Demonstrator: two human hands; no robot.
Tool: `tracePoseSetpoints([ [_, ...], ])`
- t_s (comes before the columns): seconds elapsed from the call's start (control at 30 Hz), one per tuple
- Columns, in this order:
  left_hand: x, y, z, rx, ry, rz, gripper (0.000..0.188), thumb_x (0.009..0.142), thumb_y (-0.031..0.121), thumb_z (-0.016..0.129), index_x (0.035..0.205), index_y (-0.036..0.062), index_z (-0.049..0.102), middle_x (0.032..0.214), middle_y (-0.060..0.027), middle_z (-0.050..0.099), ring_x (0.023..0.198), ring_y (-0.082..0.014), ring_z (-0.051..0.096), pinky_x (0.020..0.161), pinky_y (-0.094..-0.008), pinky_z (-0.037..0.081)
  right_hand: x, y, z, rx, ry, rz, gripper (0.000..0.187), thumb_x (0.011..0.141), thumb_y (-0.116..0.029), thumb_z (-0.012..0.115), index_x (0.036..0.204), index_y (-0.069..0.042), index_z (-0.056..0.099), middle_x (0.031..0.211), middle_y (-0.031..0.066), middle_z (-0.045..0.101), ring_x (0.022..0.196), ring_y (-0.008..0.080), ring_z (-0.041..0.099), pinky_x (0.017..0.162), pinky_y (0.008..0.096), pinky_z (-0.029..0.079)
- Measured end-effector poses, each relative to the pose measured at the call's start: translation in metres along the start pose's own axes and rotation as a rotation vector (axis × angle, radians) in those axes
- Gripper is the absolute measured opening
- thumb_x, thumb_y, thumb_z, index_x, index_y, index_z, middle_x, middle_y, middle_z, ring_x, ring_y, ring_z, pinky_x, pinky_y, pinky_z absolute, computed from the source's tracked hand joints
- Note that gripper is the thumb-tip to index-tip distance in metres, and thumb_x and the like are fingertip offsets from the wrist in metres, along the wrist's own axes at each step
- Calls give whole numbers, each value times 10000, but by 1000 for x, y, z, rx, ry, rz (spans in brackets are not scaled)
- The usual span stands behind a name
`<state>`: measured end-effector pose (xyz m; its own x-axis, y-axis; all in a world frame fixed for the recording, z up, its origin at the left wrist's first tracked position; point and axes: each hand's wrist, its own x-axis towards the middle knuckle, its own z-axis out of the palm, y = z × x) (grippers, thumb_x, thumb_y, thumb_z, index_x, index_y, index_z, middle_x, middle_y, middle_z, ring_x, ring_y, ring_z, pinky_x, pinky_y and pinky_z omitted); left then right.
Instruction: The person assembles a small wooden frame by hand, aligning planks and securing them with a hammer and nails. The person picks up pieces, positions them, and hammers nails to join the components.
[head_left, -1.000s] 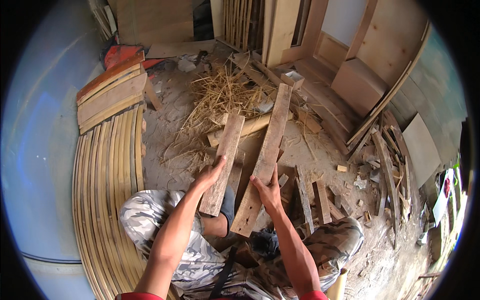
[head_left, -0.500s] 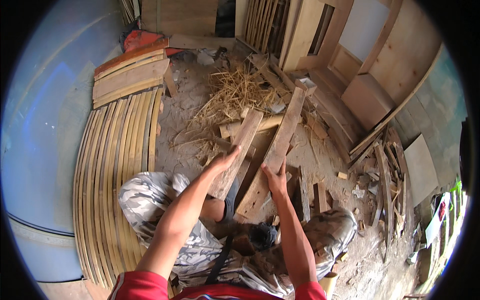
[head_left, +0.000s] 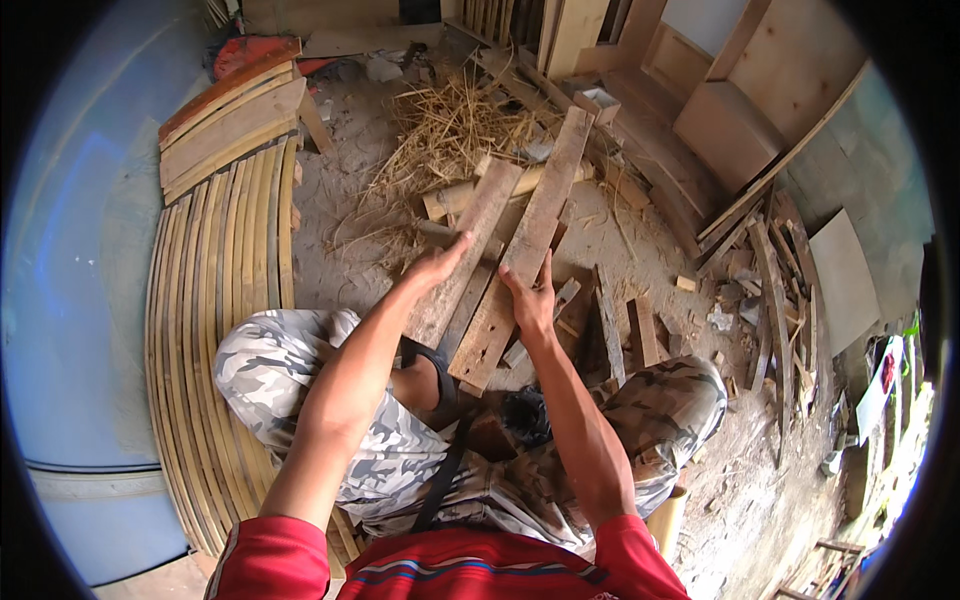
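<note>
Your left grip (head_left: pixel 437 265) clasps a short plank (head_left: pixel 490 195), your right grip (head_left: pixel 532 302) a longer plank (head_left: pixel 545 200), both pointing to 1 o'clock.

Bare, dusty floor (head_left: pixel 335 190) runs below and all around the grip. Beyond the left hand (head_left: pixel 440 262) lies a tangled heap of straw (head_left: pixel 450 130), with a pale pole (head_left: pixel 445 202) on its near side. To the right of the right hand (head_left: pixel 533 298) lie short wooden offcuts (head_left: pixel 643 330), a small block (head_left: pixel 685 284) and, farther out, a heap of sticks (head_left: pixel 776 300).
</note>
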<state>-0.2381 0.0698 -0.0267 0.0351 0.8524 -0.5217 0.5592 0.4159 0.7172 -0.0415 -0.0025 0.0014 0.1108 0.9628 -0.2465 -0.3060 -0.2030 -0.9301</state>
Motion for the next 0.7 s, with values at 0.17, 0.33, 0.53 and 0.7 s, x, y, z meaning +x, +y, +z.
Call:
tracePoseSetpoints([
  [0.17,-6,-6,-28,-47,-58,19,1127,798,917,277,1584,119,154,1634,-216,129,1512,-366,125,1199,-560,144,-3,-2,3,23,-5,11,1021,867,-134,775,1603,-89,68,1363,153,566,1126,228,611,950,333,501],
  [0.33,8,-18,-28,-92,-92,-12,1123,802,905,326,1581,111,170,1637,-205,126,1516,-352,117,1199,-546,160,6,2,-2,33,30,-47,1021,852,-120,794,1591,-35,94,1332,166,573,1118,224,596,951,306,482],
  [0.53,7,-9,-32,-87,-123,50,1082,824,889,288,1588,134,155,1646,-192,82,1526,-356,43,1207,-591,118,14,0,-2,-28,11,-41,986,861,-162,791,1590,-47,137,1365,169,557,1186,233,569,1002,334,459],
  [0.7,-27,11,-33,-54,-205,19,1059,824,894,259,1593,176,136,1652,-165,62,1526,-356,31,1189,-640,106,20,11,-5,-103,41,-110,992,850,-187,795,1589,-48,149,1406,187,526,1217,245,559,1033,344,436],
])
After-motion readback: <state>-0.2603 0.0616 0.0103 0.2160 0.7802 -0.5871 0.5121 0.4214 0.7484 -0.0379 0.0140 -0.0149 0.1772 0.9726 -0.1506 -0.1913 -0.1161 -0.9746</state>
